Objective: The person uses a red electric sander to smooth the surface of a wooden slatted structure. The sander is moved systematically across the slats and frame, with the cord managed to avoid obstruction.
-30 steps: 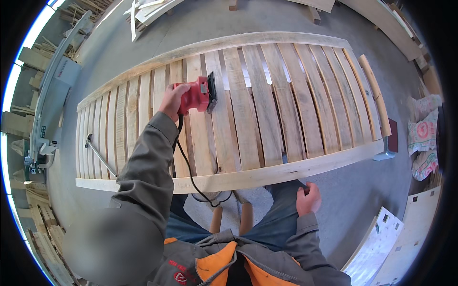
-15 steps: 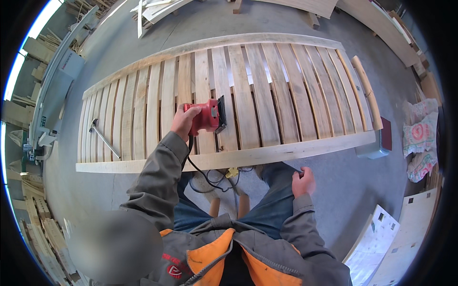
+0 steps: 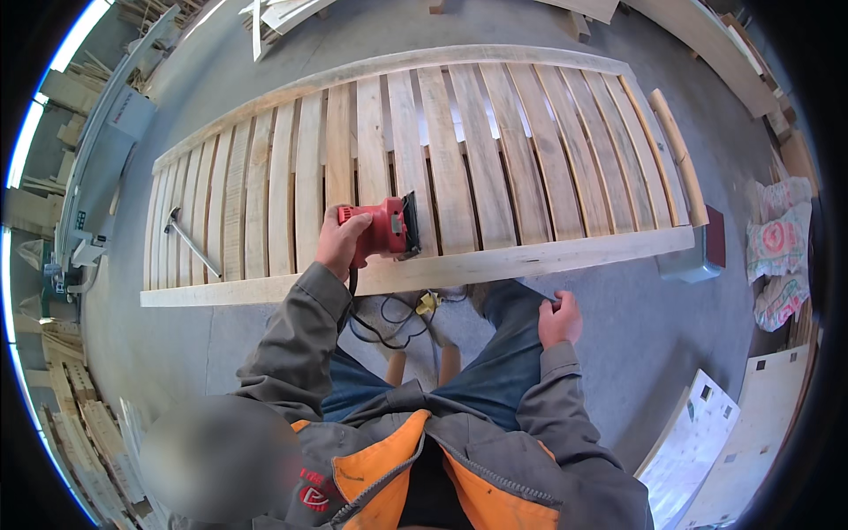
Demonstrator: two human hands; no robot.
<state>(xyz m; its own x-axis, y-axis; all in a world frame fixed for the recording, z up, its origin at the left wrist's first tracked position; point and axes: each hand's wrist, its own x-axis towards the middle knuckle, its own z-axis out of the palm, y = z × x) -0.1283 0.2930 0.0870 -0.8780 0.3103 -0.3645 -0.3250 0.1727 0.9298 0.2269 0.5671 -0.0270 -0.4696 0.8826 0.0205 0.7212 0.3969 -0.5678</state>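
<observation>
My left hand (image 3: 337, 237) is wrapped round the body of a red electric sander (image 3: 380, 228). The sander is tipped on its side, with its dark pad upright and facing right, over the slats near the front rail of a pale wooden slatted frame (image 3: 495, 261). A black cord runs down from it past my sleeve. My right hand (image 3: 560, 320) is closed beside my right knee, its fingers curled in by the trouser leg (image 3: 512, 318); whether it pinches the cloth or something small is hidden. A hammer (image 3: 190, 240) lies across the slats at the left.
Looped cable with a yellow connector (image 3: 427, 303) lies on the floor by my feet. A round wooden pole (image 3: 678, 159) stands along the frame's right end, with a box (image 3: 693, 265) below. Sacks (image 3: 779, 243) and boards (image 3: 689, 442) are at the right, machinery (image 3: 97, 177) at the left.
The sander in my left hand has come nearer to the frame's front rail. The view has shifted a little, and my right hand stays by the knee.
</observation>
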